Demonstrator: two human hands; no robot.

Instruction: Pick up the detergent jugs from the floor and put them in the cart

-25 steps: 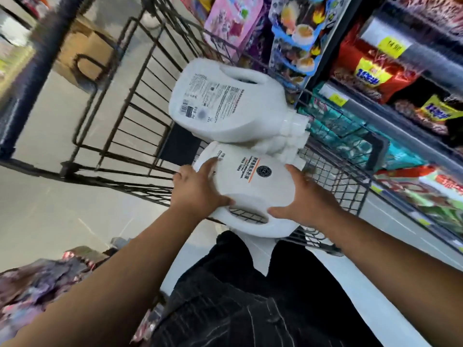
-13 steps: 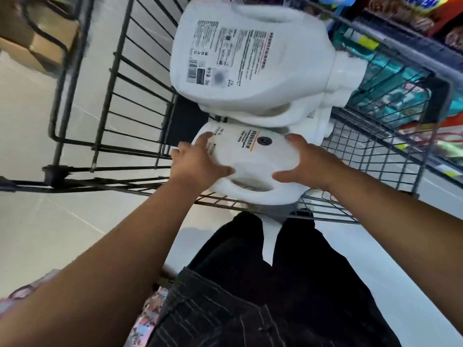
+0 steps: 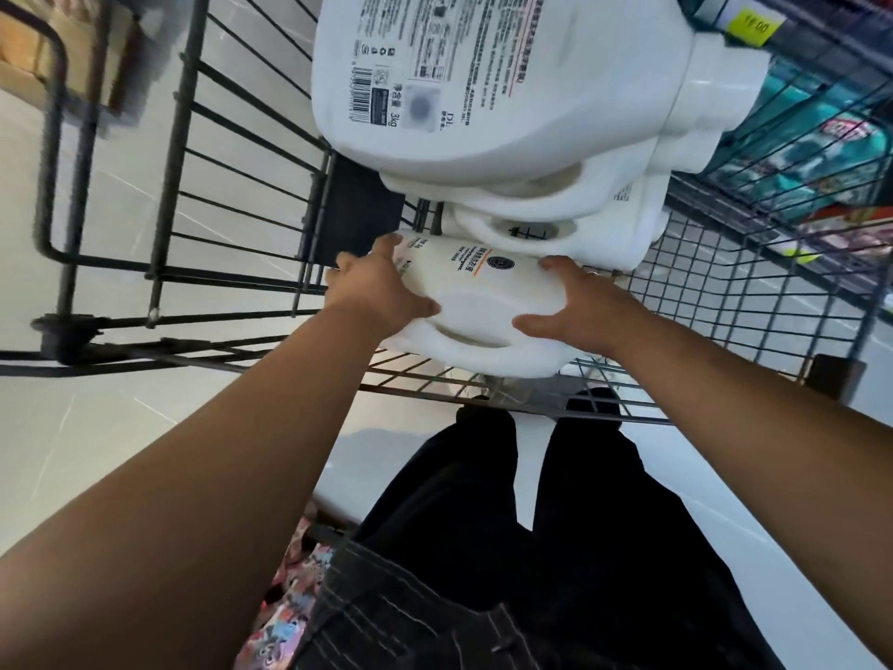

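Observation:
A white detergent jug (image 3: 476, 307) lies on its side on the wire floor of the black cart (image 3: 715, 302), handle toward me. My left hand (image 3: 377, 292) grips its left end and my right hand (image 3: 575, 307) grips its right end. Stacked jugs lie behind it: a big white jug (image 3: 507, 79) with a printed label and barcode on top, its cap pointing right, and two more white jugs (image 3: 570, 215) pressed beneath it. All of them rest inside the cart basket.
The cart's barred left side (image 3: 203, 176) stands over pale floor tiles (image 3: 96, 452). Store shelves with packaged goods (image 3: 821, 152) and a yellow price tag (image 3: 756, 26) run along the right. My dark trousers (image 3: 531, 548) fill the bottom of the view.
The view has closed in on the cart and tilted down. Both hands have carried the near jug deeper into the basket, up against the stacked jugs.

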